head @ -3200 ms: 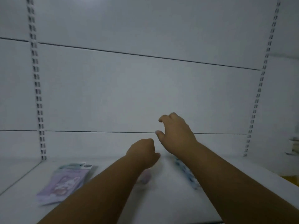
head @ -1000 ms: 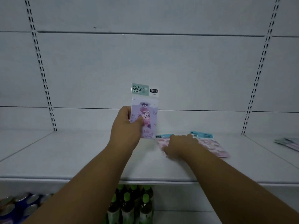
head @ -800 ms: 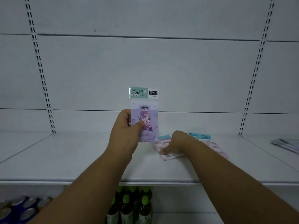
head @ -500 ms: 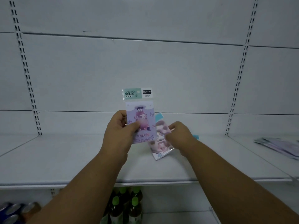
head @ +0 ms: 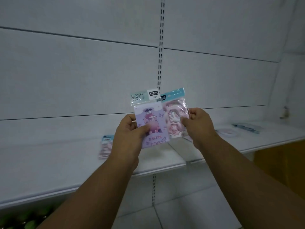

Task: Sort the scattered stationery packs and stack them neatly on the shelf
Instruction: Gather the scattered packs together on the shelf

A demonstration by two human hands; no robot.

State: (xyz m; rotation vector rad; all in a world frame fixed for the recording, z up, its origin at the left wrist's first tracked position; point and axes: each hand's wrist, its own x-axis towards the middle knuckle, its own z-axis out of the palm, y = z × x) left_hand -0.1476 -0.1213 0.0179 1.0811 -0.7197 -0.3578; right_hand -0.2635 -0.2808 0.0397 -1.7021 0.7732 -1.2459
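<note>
Packs up in air above shelf [head: 49,171]. Left hand [head: 130,138] pinches purple pack [head: 152,128] at side edge; right hand [head: 198,126] pinches pink pack [head: 175,121], tucked behind. Look light, bendy, slippery plastic; best held by edges.

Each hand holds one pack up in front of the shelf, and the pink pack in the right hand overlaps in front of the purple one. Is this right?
Not quite. The head view shows the purple pack in the left hand overlapping in front of the pink pack held by the right hand.
</note>
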